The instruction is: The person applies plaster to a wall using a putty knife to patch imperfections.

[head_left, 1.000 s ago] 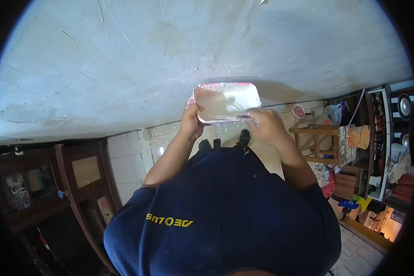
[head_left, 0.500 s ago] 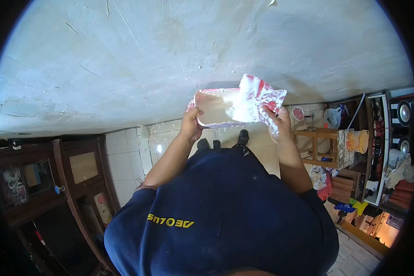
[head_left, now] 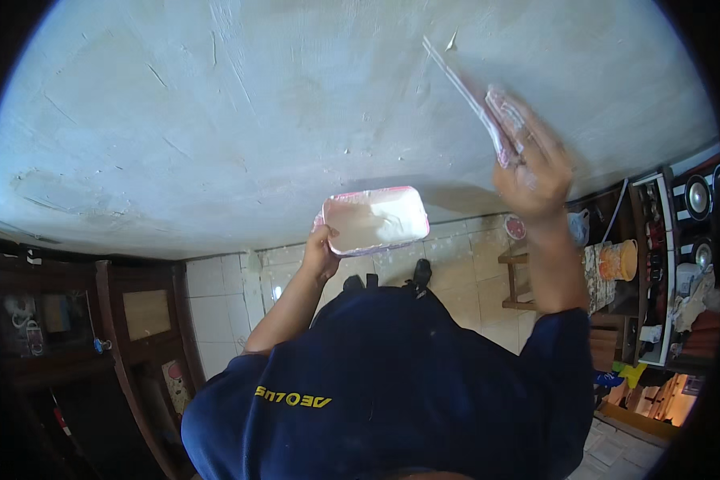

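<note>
My left hand point(head_left: 320, 253) grips the left end of a rectangular tub point(head_left: 368, 195), thumb over its rim. White paste point(head_left: 394, 227) lies inside the tub, and its edges are smeared pink and white. Up and to the right, my right hand point(head_left: 541, 178) is closed round a putty scraper point(head_left: 474, 102), seen nearly edge-on against the wall point(head_left: 288, 104). White paste coats the scraper and my fingers, which are slightly blurred. Whether the blade's whole edge touches the wall, I cannot tell. The pale wall surface carries ridges, streaks and small lumps.
Dark wooden cabinets point(head_left: 144, 320) stand at the left. At the right are a wooden stool point(head_left: 520, 280), an orange bucket point(head_left: 618, 260), and a rack point(head_left: 654, 256) of various items. A red and white round thing point(head_left: 515, 227) sits on the tiled floor point(head_left: 480, 264) by the wall.
My right hand has moved up and right from the tub to the wall, carrying the scraper. The tub in my left hand appears lower in view, its paste now uncovered.
</note>
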